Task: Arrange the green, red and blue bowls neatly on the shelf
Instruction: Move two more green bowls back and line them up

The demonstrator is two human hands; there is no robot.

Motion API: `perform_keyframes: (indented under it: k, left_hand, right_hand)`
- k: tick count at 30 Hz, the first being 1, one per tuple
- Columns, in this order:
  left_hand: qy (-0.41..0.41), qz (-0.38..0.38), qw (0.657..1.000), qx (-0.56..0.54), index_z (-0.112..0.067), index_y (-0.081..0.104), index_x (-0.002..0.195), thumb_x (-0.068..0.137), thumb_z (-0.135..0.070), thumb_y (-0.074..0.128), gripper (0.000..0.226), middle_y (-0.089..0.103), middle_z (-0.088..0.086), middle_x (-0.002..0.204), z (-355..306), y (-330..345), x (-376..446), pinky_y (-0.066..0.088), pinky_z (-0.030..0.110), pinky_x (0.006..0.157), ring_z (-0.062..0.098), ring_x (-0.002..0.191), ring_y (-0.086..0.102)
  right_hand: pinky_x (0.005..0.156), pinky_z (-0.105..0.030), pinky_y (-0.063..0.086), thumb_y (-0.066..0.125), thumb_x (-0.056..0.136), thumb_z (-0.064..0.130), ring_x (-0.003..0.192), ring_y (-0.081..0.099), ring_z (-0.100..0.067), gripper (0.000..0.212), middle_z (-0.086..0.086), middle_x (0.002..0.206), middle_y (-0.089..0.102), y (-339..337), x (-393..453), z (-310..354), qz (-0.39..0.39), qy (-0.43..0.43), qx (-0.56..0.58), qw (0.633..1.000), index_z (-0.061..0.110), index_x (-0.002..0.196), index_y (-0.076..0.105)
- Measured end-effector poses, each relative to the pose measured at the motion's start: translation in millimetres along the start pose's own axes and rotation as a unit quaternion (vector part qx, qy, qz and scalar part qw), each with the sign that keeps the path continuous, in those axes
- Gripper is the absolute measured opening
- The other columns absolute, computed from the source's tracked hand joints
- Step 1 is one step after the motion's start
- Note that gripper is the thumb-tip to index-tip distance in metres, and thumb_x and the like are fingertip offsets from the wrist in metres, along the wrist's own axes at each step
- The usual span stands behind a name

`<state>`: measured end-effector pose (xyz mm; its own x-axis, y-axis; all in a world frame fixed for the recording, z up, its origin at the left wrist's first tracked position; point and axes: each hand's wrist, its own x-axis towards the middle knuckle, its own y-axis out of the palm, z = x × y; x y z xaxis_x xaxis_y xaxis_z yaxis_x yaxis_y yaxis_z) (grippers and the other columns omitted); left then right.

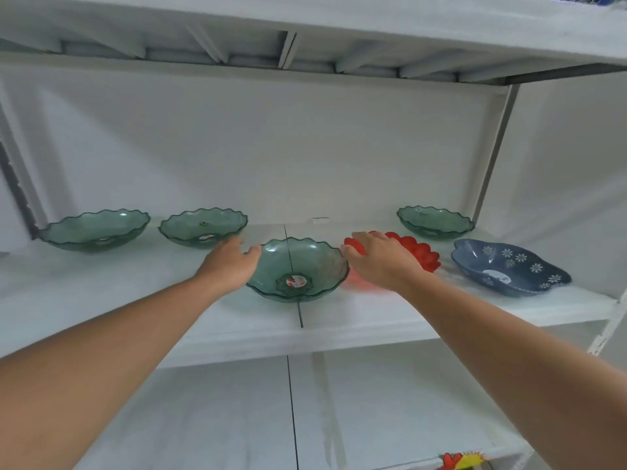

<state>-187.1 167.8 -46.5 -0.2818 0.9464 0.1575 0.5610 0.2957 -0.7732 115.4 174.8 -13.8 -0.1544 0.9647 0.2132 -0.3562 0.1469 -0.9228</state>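
Observation:
Several translucent green bowls stand on the white shelf (135,300): one at far left (95,228), one beside it (203,225), one at the middle front (298,269) and one at the back right (436,221). A red scalloped bowl (424,251) sits right of the middle bowl, partly hidden by my right hand (380,257), whose fingers curl over its left rim. A blue flowered bowl (509,268) lies at far right. My left hand (232,262) touches the middle green bowl's left rim, fingers spread.
Another shelf board (305,15) hangs low overhead. A grey upright post (495,154) closes the right end of the shelf. A lower shelf (237,418) shows below, with a red and yellow item (463,461) at its front right.

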Motion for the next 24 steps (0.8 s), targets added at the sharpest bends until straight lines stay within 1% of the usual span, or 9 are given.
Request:
perform_keyframes:
  k: [2,3,5,6,9,12,15,19,24]
  left_hand:
    - [-0.093,0.024,0.995,0.001,-0.011,0.039,0.160,0.104,-0.055,0.040,0.071,0.052,0.017,0.152,1,3,-6,0.050,0.041,0.099,0.039,0.129,0.058]
    - [-0.136,0.048,0.989,-0.030,-0.007,0.042,0.154,0.105,-0.051,0.041,0.067,0.060,0.018,0.134,1,6,-9,0.053,0.038,0.081,0.038,0.107,0.066]
    - [-0.186,0.112,0.965,-0.145,0.003,0.054,0.137,0.105,-0.034,0.047,0.049,0.064,0.016,0.097,0,15,-14,0.047,0.028,0.053,0.028,0.065,0.065]
    - [-0.191,0.135,0.953,-0.190,0.005,0.060,0.129,0.105,-0.023,0.049,0.038,0.066,0.016,0.087,2,19,-13,0.045,0.025,0.046,0.024,0.055,0.062]
    - [-0.178,0.126,0.940,-0.261,0.006,0.067,0.114,0.105,-0.001,0.045,0.025,0.074,0.019,0.085,2,21,-3,0.045,0.020,0.036,0.023,0.055,0.065]
    - [-0.167,0.072,0.939,-0.291,0.001,0.066,0.103,0.104,0.001,0.043,0.023,0.072,0.016,0.081,-6,1,20,0.042,0.015,0.031,0.017,0.043,0.064]
    - [-0.137,0.044,0.938,-0.315,-0.003,0.063,0.096,0.105,0.001,0.039,0.026,0.070,0.014,0.080,-23,-21,44,0.041,0.015,0.030,0.010,0.034,0.062]
    - [-0.101,0.077,0.932,-0.339,-0.004,0.064,0.096,0.107,0.000,0.038,0.028,0.068,0.015,0.081,-63,-21,61,0.040,0.014,0.030,0.008,0.034,0.061]
    - [-0.087,0.115,0.930,-0.339,0.001,0.066,0.094,0.106,0.000,0.041,0.028,0.069,0.012,0.062,-113,20,73,0.042,0.015,0.031,0.010,0.034,0.059]
  right_hand:
    - [0.116,-0.052,0.039,0.037,0.099,0.062,0.148,0.043,-0.033,0.067,-0.008,0.160,0.052,-3,-3,-5,-0.009,0.002,0.005,1.000,0.027,0.155,0.052]
    - [0.117,-0.052,0.039,0.037,0.099,0.063,0.148,0.043,-0.033,0.069,-0.007,0.162,0.051,-4,-6,-7,-0.012,0.006,0.006,1.000,0.028,0.158,0.049]
    - [0.115,-0.052,0.042,0.036,0.099,0.064,0.147,0.046,-0.033,0.070,-0.005,0.162,0.051,-5,-11,-9,-0.020,0.015,0.006,1.000,0.029,0.159,0.048]
    - [0.114,-0.052,0.043,0.036,0.099,0.063,0.145,0.047,-0.034,0.070,-0.005,0.161,0.051,-5,-12,-10,-0.021,0.018,0.002,1.000,0.030,0.158,0.048]
    - [0.110,-0.051,0.045,0.036,0.100,0.060,0.140,0.051,-0.034,0.065,-0.005,0.156,0.055,-9,-13,-16,-0.020,0.026,-0.022,0.999,0.029,0.155,0.052]
    - [0.100,-0.048,0.049,0.036,0.100,0.058,0.130,0.057,-0.035,0.059,-0.006,0.141,0.062,-20,-7,-26,-0.035,0.044,-0.038,0.998,0.027,0.144,0.060]
    - [0.103,-0.050,0.049,0.038,0.100,0.057,0.136,0.055,-0.037,0.061,-0.009,0.147,0.059,-31,0,-42,-0.051,0.071,-0.040,0.995,0.027,0.149,0.057]
    - [0.113,-0.052,0.044,0.039,0.100,0.059,0.145,0.049,-0.035,0.068,-0.009,0.160,0.053,-45,10,-71,-0.063,0.102,-0.048,0.992,0.027,0.160,0.048]
    - [0.110,-0.052,0.047,0.040,0.099,0.059,0.138,0.055,-0.036,0.068,-0.011,0.153,0.059,-63,26,-124,-0.064,0.140,-0.052,0.987,0.022,0.156,0.047]
